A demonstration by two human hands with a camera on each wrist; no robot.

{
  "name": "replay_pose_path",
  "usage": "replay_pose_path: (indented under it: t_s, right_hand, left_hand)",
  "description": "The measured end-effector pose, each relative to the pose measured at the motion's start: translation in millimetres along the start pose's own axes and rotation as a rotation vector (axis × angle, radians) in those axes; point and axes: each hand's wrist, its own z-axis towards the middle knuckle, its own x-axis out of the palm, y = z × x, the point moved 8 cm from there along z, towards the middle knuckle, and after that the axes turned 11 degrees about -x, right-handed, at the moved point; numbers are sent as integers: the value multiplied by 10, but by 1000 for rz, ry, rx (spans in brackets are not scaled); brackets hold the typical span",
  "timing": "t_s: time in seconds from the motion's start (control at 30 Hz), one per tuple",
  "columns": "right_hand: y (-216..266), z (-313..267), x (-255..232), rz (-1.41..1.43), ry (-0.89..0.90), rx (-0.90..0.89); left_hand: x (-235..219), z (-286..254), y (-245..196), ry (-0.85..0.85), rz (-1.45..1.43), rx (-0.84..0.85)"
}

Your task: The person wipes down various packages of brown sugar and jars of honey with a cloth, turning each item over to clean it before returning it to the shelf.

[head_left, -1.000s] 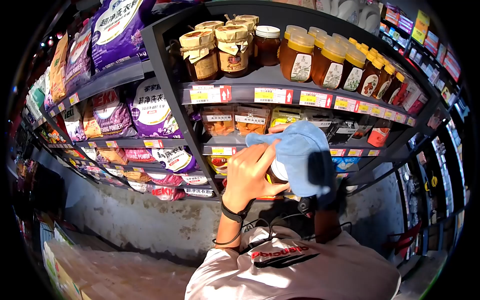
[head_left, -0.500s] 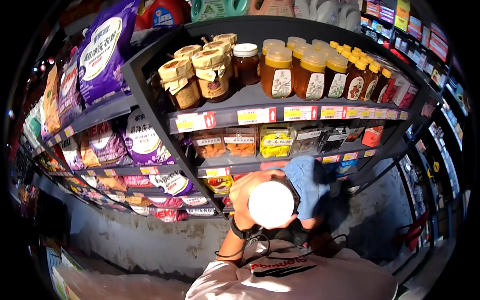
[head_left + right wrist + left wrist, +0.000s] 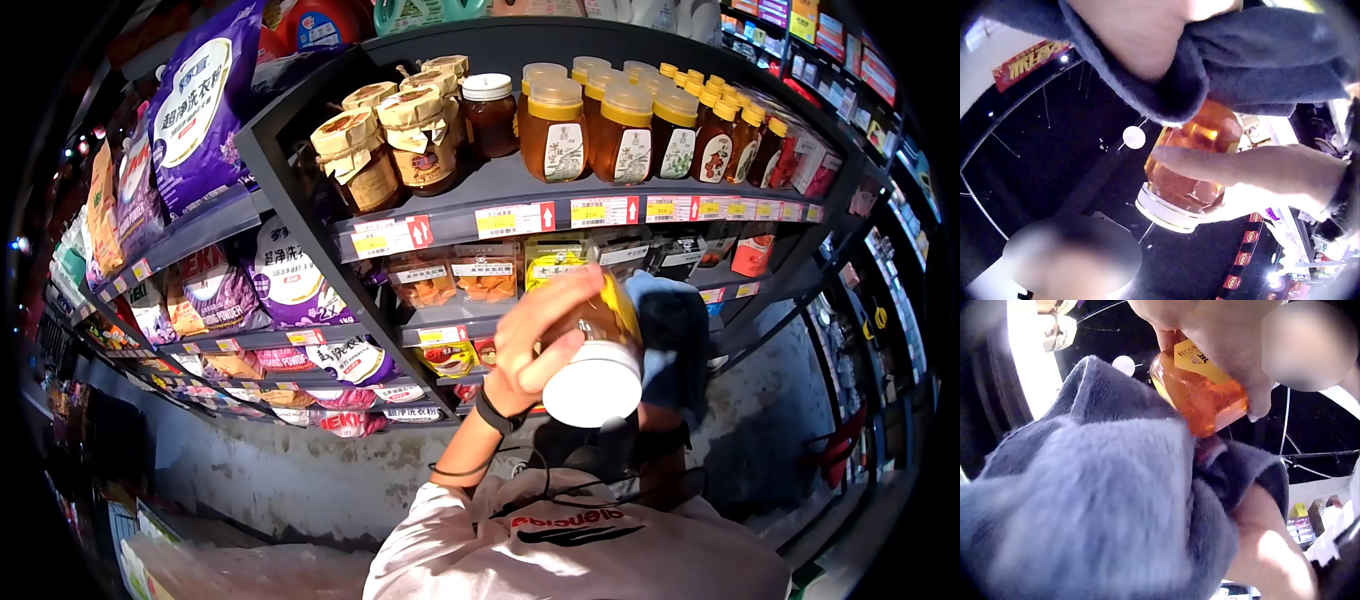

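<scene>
My left hand (image 3: 535,335) grips an amber honey jar (image 3: 612,308) around its side, the thumb near the lid. The jar is tilted, its white lid (image 3: 593,385) toward me, and a yellow label (image 3: 1200,361) shows in the left wrist view. A blue cloth (image 3: 668,335) hangs over my right hand (image 3: 1138,37), bunched against the jar's base end. Most of the right hand's fingers are hidden by the cloth; a bit of finger shows among its folds in the left wrist view.
Ahead, a dark shelf (image 3: 470,205) bears paper-topped jars (image 3: 418,135), yellow-capped honey bottles (image 3: 555,135) and a white-lidded dark jar (image 3: 490,115). Bagged goods (image 3: 487,270) sit one level below. Purple washing powder bags (image 3: 200,105) line the shelves on the left.
The jar, at first mostly behind the cloth, has turned so its side shows past the lid. The cloth has moved right, from over the jar to its base end.
</scene>
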Motion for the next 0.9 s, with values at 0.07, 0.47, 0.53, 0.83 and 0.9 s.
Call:
replay_pose_path:
  t_s: [0.07,0.47,0.53,0.83,0.9]
  right_hand:
    - [-17,35,-64,220,-65,38]
    - [-212,-22,-183,-243,74,54]
    - [-184,1,-165,-360,117,22]
    - [-530,-39,23,128,137,423]
    - [-491,-118,205,609,-24,618]
  left_hand:
    - [-225,166,92,-176,-7,78]
    - [-704,1020,538,-525,507,25]
    - [-620,1026,569,-490,583,3]
    - [-404,1184,799,-410,739,-199]
    - [-413,1163,897,-386,765,-326]
